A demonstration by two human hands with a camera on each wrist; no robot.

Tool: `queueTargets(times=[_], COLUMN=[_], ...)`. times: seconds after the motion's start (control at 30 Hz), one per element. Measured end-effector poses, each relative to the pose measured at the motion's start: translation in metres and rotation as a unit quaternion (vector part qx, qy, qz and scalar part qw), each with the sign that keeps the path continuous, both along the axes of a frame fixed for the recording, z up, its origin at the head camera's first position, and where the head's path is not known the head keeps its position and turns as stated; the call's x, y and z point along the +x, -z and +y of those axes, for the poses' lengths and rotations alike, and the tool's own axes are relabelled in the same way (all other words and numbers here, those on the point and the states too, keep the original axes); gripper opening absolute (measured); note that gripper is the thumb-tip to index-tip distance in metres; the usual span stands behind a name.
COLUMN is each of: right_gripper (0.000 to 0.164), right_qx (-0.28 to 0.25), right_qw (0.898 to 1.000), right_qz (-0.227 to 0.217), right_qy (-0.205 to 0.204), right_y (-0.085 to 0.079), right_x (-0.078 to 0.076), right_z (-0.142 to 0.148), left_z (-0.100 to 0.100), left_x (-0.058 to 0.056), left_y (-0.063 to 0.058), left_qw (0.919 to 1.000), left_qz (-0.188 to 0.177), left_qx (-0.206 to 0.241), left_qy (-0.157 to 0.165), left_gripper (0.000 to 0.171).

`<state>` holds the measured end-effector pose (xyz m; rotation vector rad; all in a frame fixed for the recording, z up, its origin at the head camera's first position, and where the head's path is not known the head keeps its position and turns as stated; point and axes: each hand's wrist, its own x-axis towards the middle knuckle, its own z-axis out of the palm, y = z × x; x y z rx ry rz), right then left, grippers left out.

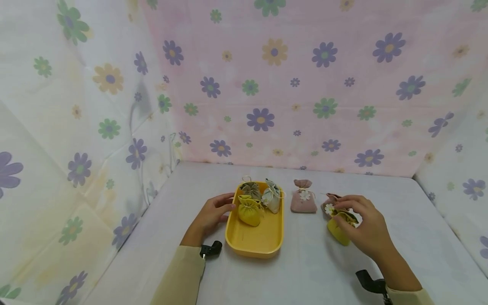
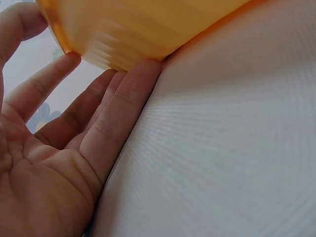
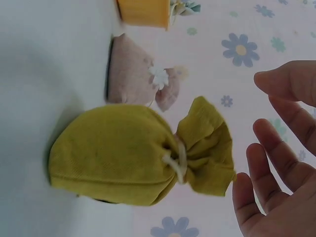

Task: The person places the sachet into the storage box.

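Observation:
In the head view my left hand (image 1: 213,214) is at the left side of a yellow tray (image 1: 253,245). The left wrist view shows its nearly straight fingers (image 2: 116,116) touching the tray's outer wall. The tray holds a yellow pouch (image 1: 249,214), a grey-brown pouch (image 1: 250,190) and a pale pouch (image 1: 272,197). My right hand (image 1: 364,224) hovers around the top of another yellow pouch (image 3: 118,153). Its fingers are parted and apart from the tied neck in the right wrist view. That pouch stands on the table, partly covering a pink pouch (image 1: 328,206) behind it.
A second pink pouch (image 1: 303,201) with a white flower stands between the tray and the right hand. The white table (image 1: 305,271) is enclosed by flower-printed cloth (image 1: 297,93) at the back and sides. Black wrist cameras (image 1: 371,283) jut from both sleeves.

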<state>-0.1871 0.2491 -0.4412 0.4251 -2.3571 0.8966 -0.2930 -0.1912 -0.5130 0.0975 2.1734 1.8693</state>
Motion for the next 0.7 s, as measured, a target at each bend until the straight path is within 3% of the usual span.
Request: queueTargets(times=[0.2,0.43,0.7], right_gripper=[0.034,0.04,0.034], right_qx=[0.017,0.015,-0.001], right_qw=[0.999,0.998,0.997], right_qz=[-0.034,-0.04,-0.061], right_qy=[0.035,0.04,0.054], right_y=[0.012,0.021,0.031], right_x=[0.0,-0.003,-0.006], right_z=[0.01,0.018,0.022], left_z=[-0.002,-0.002,-0.001], left_x=[0.001,-0.001,-0.001], left_y=[0.0,0.002,0.001], left_qw=[1.0,1.0,1.0], left_qz=[-0.005,-0.001,0.005], left_qx=[0.0,0.0,-0.004], left_qy=[-0.001,-0.001,0.002], left_gripper=[0.058,0.059,0.059])
